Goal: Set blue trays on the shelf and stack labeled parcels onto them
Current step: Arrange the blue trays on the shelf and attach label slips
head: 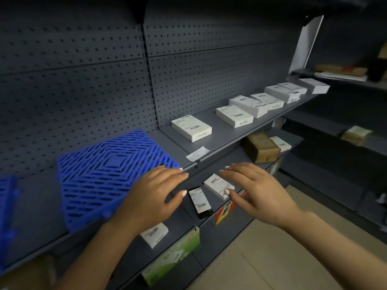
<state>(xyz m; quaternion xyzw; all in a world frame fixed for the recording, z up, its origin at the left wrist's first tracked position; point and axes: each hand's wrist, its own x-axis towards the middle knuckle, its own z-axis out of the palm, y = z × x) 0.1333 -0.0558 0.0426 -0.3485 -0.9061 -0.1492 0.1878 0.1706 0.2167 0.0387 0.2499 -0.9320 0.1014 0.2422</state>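
A blue slotted tray [109, 174] lies flat on the dark grey shelf [226, 135]. A second blue tray [8, 216] shows at the left edge, partly cut off. My left hand [152, 193] hovers over the first tray's right front corner, fingers apart, holding nothing. My right hand [255, 191] is open in the air in front of the shelf edge, empty. White labeled parcels sit in a row further right on the same shelf, the nearest [191, 127], then another [234, 116], and several more [278, 95] beyond.
A loose paper label [198, 153] lies at the shelf's front edge. On the shelf below lie a white parcel [217, 186], a black parcel [200, 201], a brown box [260, 146] and another white parcel [155, 234]. A green carton [173, 254] stands lower. Pegboard backs the shelves.
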